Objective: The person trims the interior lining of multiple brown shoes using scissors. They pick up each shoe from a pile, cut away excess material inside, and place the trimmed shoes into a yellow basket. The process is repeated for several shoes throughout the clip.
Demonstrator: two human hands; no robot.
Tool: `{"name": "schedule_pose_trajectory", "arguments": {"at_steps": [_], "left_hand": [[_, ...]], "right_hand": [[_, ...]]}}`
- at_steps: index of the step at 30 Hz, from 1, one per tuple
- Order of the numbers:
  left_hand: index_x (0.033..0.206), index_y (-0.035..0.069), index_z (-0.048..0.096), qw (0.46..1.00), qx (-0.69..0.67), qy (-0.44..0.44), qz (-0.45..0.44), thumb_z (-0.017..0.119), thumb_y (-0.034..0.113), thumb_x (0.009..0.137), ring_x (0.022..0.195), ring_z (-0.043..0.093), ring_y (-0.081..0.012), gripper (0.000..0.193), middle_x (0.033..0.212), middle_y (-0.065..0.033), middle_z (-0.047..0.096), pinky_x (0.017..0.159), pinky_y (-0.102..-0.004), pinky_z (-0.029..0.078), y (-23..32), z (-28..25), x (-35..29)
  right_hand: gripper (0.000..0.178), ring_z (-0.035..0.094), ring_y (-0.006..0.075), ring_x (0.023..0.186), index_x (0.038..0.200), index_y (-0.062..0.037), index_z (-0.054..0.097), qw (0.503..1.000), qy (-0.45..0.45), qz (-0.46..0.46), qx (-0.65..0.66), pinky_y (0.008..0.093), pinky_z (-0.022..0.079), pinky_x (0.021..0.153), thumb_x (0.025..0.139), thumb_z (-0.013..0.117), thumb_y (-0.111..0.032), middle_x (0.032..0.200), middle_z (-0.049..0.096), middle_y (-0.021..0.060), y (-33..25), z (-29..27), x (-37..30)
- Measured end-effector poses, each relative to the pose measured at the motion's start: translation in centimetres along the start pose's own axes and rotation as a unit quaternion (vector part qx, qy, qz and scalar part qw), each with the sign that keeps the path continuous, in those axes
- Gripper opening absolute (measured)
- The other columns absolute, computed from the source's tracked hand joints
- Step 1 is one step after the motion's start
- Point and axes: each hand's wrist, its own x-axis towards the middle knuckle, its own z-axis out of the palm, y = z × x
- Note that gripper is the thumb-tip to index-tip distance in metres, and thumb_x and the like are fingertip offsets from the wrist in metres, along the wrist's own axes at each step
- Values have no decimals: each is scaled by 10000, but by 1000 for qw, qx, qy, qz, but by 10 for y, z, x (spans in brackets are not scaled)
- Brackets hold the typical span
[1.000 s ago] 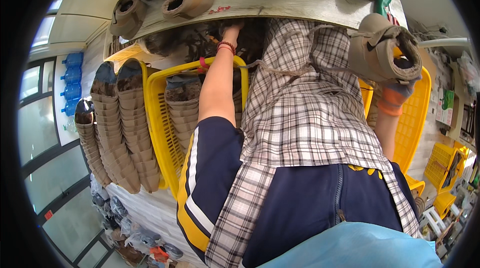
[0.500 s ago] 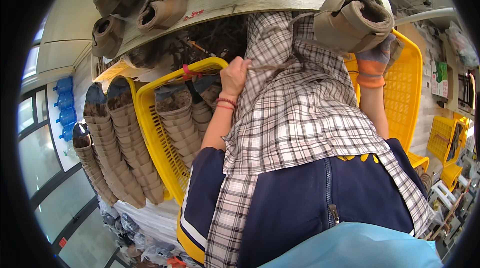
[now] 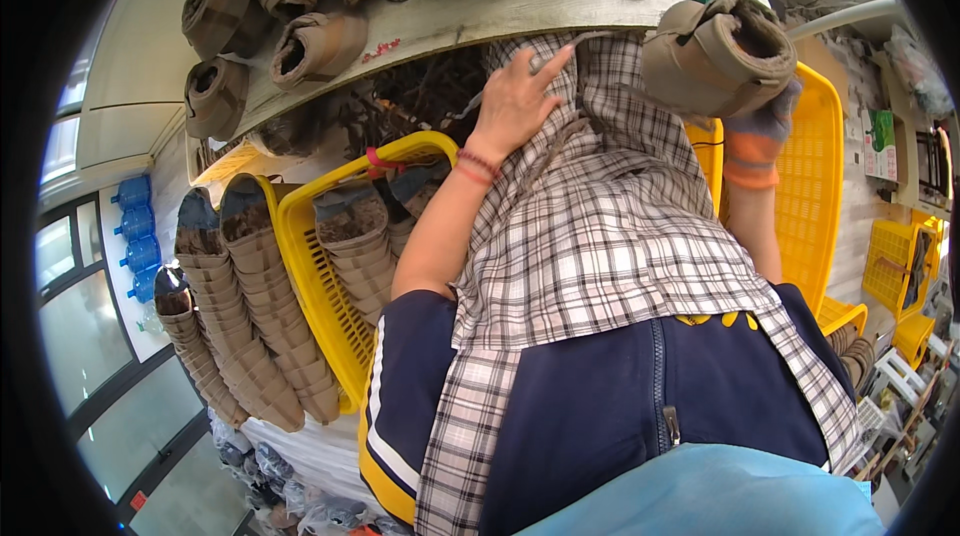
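So our left hand [image 3: 515,108] is over the apron [image 3: 600,261], fingers spread, can't tell if holding anything; our gloved right hand [image 3: 762,126] grips a shoe [image 3: 700,66], fingers mostly hidden.

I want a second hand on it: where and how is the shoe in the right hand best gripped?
Probably take the shoe by its rounded left side, coming from the left with a curved palm. That side faces the left hand and shows no fingers; the gloved right hand holds at the lower right, below the opening.
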Motion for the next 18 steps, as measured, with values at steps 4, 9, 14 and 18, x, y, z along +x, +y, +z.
{"name": "schedule_pose_trajectory", "arguments": {"at_steps": [4, 9, 14, 18], "left_hand": [[1253, 157, 497, 988, 100, -108, 51, 594, 192, 843, 743, 595, -298, 423, 934, -127, 552, 631, -375, 495, -10, 37, 38], [886, 65, 560, 992, -124, -21, -9, 525, 139, 876, 666, 587, -320, 82, 755, -133, 564, 576, -407, 486, -13, 40, 40], [776, 34, 576, 996, -80, -1, 30, 581, 138, 832, 674, 610, -303, 118, 798, -133, 602, 565, -388, 506, 25, 31, 28], [692, 28, 571, 988, 59, -134, 48, 580, 94, 732, 707, 629, -314, 78, 795, -146, 629, 620, -371, 533, 16, 81, 36]], "right_hand": [[505, 379, 255, 1286, 1321, -93, 457, 991, 82, -51, -90, 452, 229, 1119, 895, 585, -331, 1381, 449, 62, 10, 9, 2], [530, 366, 261, 1297, 1340, -78, 435, 999, 37, -13, -26, 463, 220, 1121, 902, 570, -345, 1395, 430, 72, -6, -1, -7], [518, 352, 274, 1308, 1349, -65, 420, 1000, 21, 10, 13, 481, 210, 1122, 922, 538, -332, 1405, 415, 89, -10, -1, -16], [518, 357, 282, 1304, 1346, -65, 424, 999, 13, 11, 36, 487, 218, 1118, 917, 545, -330, 1400, 421, 93, -3, -2, -13]]}}
